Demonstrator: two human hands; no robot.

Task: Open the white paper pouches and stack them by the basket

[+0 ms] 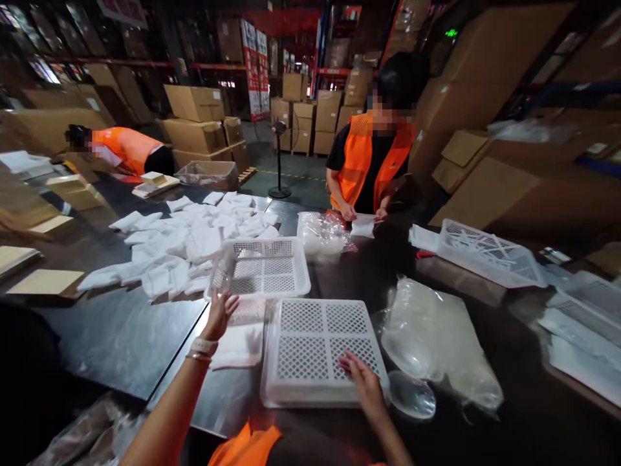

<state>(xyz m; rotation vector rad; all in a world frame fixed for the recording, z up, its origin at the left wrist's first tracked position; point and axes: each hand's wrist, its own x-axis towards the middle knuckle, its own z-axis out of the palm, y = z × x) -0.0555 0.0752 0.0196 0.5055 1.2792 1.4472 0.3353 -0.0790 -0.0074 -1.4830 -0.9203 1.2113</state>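
My left hand (222, 316) is beside the front left corner of a white mesh basket (264, 285), fingers spread. Whether its fingertips touch the rim, I cannot tell. My right hand (363, 383) reaches over the right part of a second white basket (303, 349), which lies upside down with its mesh bottom up. The fingers are stretched out and hold nothing. A flat white and pinkish stack (237, 346) lies under my left hand, left of the overturned basket. Beyond the upright basket spreads a heap of small white packets (189, 236).
A clear plastic bag (431, 330) and a round clear lid-like piece (412, 395) lie to the right. Opposite, a co-worker (369, 162) in an orange vest handles a white packet (363, 226). Another basket (490, 252) of white strips stands at the right; cartons (194, 120) stand behind.
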